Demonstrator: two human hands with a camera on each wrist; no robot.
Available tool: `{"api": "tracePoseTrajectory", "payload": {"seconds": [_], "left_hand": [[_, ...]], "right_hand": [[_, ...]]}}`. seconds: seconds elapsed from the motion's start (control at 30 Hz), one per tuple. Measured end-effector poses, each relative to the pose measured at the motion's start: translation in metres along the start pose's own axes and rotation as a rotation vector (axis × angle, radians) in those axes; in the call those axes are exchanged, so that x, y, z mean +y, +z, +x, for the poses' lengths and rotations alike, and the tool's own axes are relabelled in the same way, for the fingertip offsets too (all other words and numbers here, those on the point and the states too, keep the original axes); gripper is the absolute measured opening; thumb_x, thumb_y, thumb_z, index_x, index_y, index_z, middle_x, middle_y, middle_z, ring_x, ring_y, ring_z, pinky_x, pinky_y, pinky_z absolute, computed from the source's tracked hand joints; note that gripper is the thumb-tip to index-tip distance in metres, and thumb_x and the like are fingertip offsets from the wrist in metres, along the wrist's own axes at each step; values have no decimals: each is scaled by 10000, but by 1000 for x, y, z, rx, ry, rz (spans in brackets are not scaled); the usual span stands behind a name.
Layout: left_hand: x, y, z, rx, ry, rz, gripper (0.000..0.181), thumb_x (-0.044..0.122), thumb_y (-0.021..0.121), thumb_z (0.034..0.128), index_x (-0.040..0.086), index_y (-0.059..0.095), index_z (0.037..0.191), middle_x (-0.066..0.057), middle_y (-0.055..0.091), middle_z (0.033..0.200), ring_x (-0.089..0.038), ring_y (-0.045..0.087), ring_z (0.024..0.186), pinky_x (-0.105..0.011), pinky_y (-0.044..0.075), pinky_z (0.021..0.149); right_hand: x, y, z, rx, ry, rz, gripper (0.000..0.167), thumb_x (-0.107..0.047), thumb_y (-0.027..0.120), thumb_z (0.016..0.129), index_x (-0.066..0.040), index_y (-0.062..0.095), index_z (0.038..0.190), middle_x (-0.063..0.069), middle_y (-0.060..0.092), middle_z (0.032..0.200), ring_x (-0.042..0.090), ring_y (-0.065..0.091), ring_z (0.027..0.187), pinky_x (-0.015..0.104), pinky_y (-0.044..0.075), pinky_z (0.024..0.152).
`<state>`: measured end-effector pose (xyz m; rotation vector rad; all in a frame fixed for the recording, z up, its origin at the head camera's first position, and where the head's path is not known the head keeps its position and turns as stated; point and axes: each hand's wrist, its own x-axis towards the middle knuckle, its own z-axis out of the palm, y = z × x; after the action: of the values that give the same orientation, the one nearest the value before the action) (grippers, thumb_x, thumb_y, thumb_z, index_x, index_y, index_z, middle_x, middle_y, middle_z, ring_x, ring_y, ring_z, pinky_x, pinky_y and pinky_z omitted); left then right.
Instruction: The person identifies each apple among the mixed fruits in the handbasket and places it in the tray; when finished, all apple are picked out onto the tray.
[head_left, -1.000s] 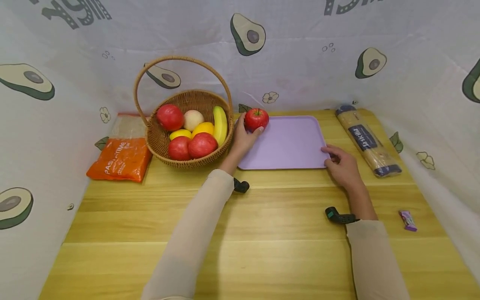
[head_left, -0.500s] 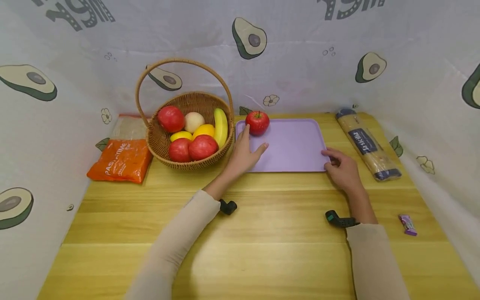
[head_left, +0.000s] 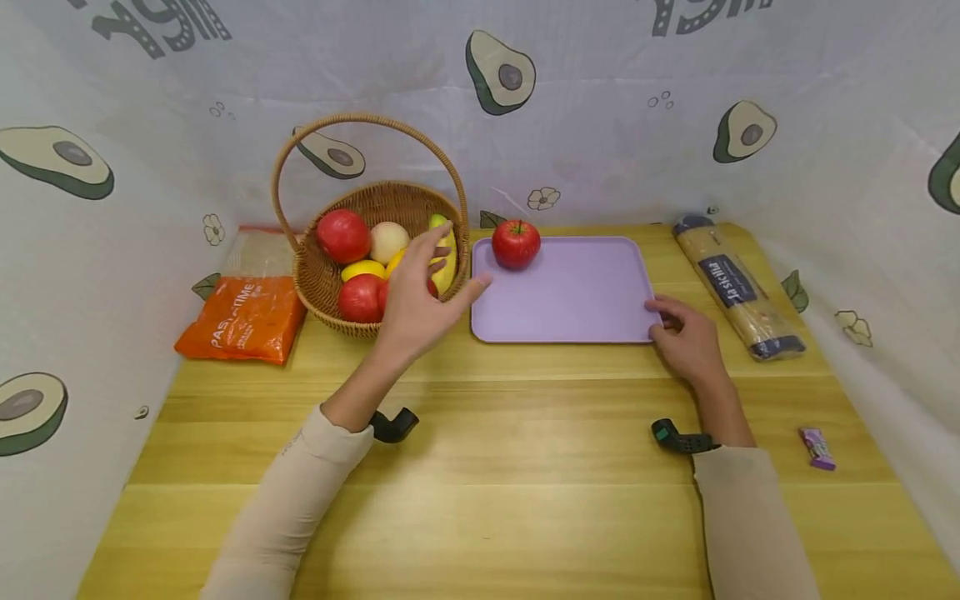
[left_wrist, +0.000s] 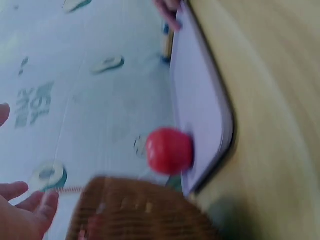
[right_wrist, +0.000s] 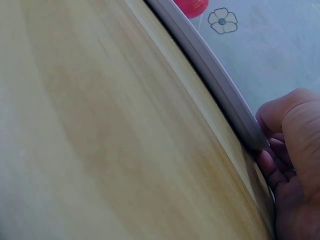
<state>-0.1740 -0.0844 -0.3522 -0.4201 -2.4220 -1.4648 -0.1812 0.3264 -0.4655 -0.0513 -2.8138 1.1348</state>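
Observation:
Over the front right part of the wicker basket (head_left: pixel 330 313), the left hand (head_left: pixel 416 304) hovers with fingers spread and nothing held, partly hiding a banana (head_left: pixel 447 271) and red fruit (head_left: pixel 361 297). A red apple (head_left: pixel 516 244) rests on the back left corner of the purple tray (head_left: pixel 562 292); it also shows in the left wrist view (left_wrist: pixel 169 150). The right hand (head_left: pixel 686 337) grips the tray's right edge near the front corner, its thumb and fingers curled round the rim (right_wrist: pixel 225 90) in the right wrist view.
An orange pasta bag (head_left: pixel 243 317) lies left of the basket. A long pasta packet (head_left: pixel 735 287) lies right of the tray, with a small purple wrapped sweet (head_left: pixel 817 448) nearer the front right. Behind hangs a printed cloth (head_left: pixel 600 108).
The left hand has let go of the apple, which stays on the tray, and moved left over the basket. The right hand keeps its place at the tray.

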Motion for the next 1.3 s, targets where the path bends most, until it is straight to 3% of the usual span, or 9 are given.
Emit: {"api": "tracePoseTrajectory", "payload": {"seconds": [0.13,0.23,0.43,0.6,0.73,1.0,1.3], "left_hand": [[-14,-36,8,49,-75,154,865,555,793,840,174,457,1540,-75,480,1527,-278,538,1288,-403,503,1088],[-27,-58,14,53,-126,255,901,613,781,817,198,450,1545,-77,431,1571,-324,490,1351,-507,476,1094],[-51,-83,22,45,-146,414,943,617,778,802,172,428,1557,-114,366,1612,-360,336,1486,-632,367,1155],[-66,-93,30,29,-152,471,932,554,791,817,140,415,1563,-141,352,1611,-349,318,1487,-618,420,1123],[-73,-99,37,4,-192,485,942,518,802,823,150,384,1582,-144,336,1618,-357,313,1482,-622,454,1097],[-80,-107,46,-46,-218,518,963,487,798,834,165,327,1611,-183,265,1653,-392,246,1518,-662,422,1113],[-86,-108,53,-67,-261,552,967,482,788,853,169,299,1626,-223,235,1655,-439,217,1501,-665,391,1129]], "right_hand": [[0,1,-1,-3,-3,6,440,-61,589,930,-48,663,1364,160,563,1501,3,522,932,60,389,769],[0,1,-1,-1,-1,3,439,-61,591,931,-50,665,1363,158,563,1502,23,529,947,59,388,772],[1,2,-2,5,1,5,435,-60,593,934,-46,664,1363,160,557,1509,70,547,972,55,384,781],[4,2,-4,6,4,10,431,-61,598,932,-42,668,1357,162,561,1505,23,546,945,49,385,772],[4,2,-3,10,0,11,423,-71,599,934,-44,674,1349,163,566,1499,0,536,932,55,385,771],[3,3,2,6,16,10,440,-63,581,933,-56,664,1365,135,554,1518,56,544,970,61,393,788],[2,3,1,8,11,9,429,-62,580,939,-46,666,1358,147,549,1521,231,582,1055,54,375,797]]}}
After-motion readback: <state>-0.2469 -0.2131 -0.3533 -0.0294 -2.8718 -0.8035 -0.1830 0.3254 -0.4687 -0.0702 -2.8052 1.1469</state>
